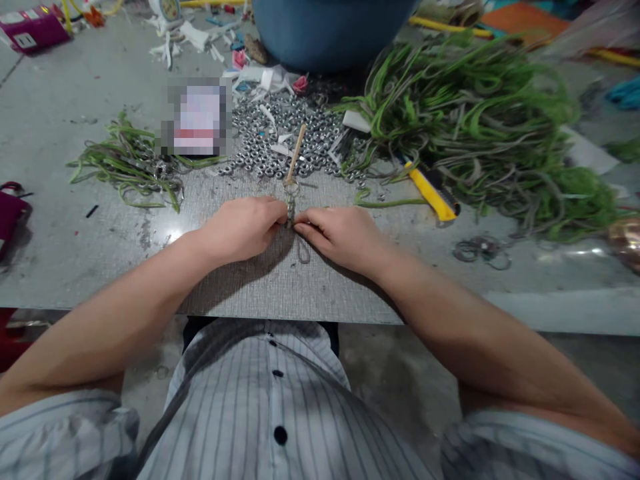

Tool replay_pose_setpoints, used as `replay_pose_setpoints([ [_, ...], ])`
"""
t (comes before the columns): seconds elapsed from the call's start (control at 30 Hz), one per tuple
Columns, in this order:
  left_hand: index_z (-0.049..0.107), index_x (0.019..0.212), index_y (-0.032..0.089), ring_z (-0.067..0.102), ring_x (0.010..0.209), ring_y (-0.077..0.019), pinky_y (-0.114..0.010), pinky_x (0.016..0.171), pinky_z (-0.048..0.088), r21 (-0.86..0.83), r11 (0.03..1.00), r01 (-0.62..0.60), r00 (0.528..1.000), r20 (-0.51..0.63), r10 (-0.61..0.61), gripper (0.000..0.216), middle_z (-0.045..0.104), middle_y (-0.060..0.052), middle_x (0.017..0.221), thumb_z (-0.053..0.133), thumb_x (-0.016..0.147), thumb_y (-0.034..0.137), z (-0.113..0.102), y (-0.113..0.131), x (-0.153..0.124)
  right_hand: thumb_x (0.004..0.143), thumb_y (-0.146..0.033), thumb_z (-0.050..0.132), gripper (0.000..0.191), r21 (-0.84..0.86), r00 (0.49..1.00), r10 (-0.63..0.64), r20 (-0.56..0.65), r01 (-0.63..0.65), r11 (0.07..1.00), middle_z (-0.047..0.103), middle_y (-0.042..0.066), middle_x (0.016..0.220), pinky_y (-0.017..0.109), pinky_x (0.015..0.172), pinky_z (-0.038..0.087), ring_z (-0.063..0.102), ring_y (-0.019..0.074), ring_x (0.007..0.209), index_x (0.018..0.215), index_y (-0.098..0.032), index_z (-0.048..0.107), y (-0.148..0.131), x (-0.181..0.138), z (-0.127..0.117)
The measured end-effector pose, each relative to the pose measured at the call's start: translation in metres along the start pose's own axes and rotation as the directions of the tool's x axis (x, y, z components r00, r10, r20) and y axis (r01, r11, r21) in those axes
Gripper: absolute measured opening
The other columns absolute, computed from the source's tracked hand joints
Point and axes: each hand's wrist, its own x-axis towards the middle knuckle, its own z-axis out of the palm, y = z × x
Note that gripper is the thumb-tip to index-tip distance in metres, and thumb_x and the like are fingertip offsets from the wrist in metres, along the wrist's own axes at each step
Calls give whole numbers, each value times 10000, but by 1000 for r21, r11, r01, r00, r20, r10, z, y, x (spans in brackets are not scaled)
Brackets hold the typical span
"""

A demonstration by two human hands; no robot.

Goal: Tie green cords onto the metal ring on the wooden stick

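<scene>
Left hand (245, 229): the fingers are closed together on the small metal fitting.
Right hand (345, 233): thumb and forefinger tips meet beside the fitting, at the grey cord loop; I cannot tell if they are clamped on it.
Small metal fitting (291, 208): between the two hands, near the front edge of the desk (55, 167); probably light, hard and a little slippery, so better to pinch it by the sides.
Grey cord loop (303, 253): hangs out toward the person, beside the right fingers; looks soft and bending, so best taken close to the metal.
Metal ring (291, 187): just beyond the fitting, with a thin wooden stick (297, 153) at it.
Metal nuts (280, 147): loose heap behind the stick, in no container.
Green and grey cords (470, 113): tangled pile at right, soft.
Blue tub (330, 33): at the back; its inside is not shown.
</scene>
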Motion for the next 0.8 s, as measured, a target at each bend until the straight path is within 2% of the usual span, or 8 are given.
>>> replay_pose_setpoints([
  [0.13, 692, 1241, 157, 702, 878, -217, -275, 703, 445, 58, 997, 47, 998, 32, -49, 448, 777, -89, 1007, 341, 962, 141, -3, 3, -1, 1006, -268, 476, 338, -17, 1000, -4, 4, 4, 1000, 814, 88, 1000, 323, 644, 311, 694, 234, 827, 1186, -219, 758, 0, -2, 1],
  [0.2, 692, 1265, 157, 712, 853, -240, -285, 680, 441, 67, 994, 81, 995, 59, -85, 458, 777, -105, 975, 359, 951, 157, -2, 4, 0, 1001, -261, 479, 352, -22, 1000, -5, 5, 5, 1000, 818, 87, 1006, 321, 649, 325, 700, 233, 827, 1215, -229, 756, 0, -3, 2],
  [0.23, 672, 1320, 163, 717, 876, -255, -297, 691, 445, 57, 997, 60, 996, 63, -64, 485, 775, -117, 1005, 349, 958, 155, -1, 3, 1, 996, -257, 482, 358, -23, 1000, -7, 7, 7, 1000, 819, 85, 1006, 320, 652, 334, 702, 232, 825, 1228, -234, 754, 1, -3, 2],
  [0.27, 692, 1285, 168, 717, 825, -269, -304, 658, 440, 58, 994, 90, 992, 82, -95, 474, 772, -120, 948, 383, 926, 156, 0, 2, 3, 989, -253, 487, 362, -23, 1000, -9, 6, 9, 1000, 820, 82, 1001, 319, 654, 343, 702, 231, 820, 1234, -238, 754, 1, -3, 2],
  [0.43, 706, 1278, 226, 714, 813, -251, -279, 670, 451, 40, 997, 65, 994, 80, -68, 479, 746, -84, 838, 385, 924, 189, 4, -4, 6, 969, -229, 488, 388, -15, 1000, -4, 27, 5, 1000, 825, 84, 1008, 321, 672, 377, 721, 235, 829, 1250, -244, 755, 0, -3, 0],
  [0.8, 723, 1309, 291, 718, 809, -243, -268, 680, 438, 62, 996, 69, 990, 120, -76, 528, 764, -69, 838, 382, 926, 164, -3, -4, 6, 963, -236, 479, 402, 25, 1000, -15, 26, 15, 1000, 830, 94, 1034, 335, 711, 426, 748, 264, 880, 1241, -254, 769, 4, -3, 1],
])
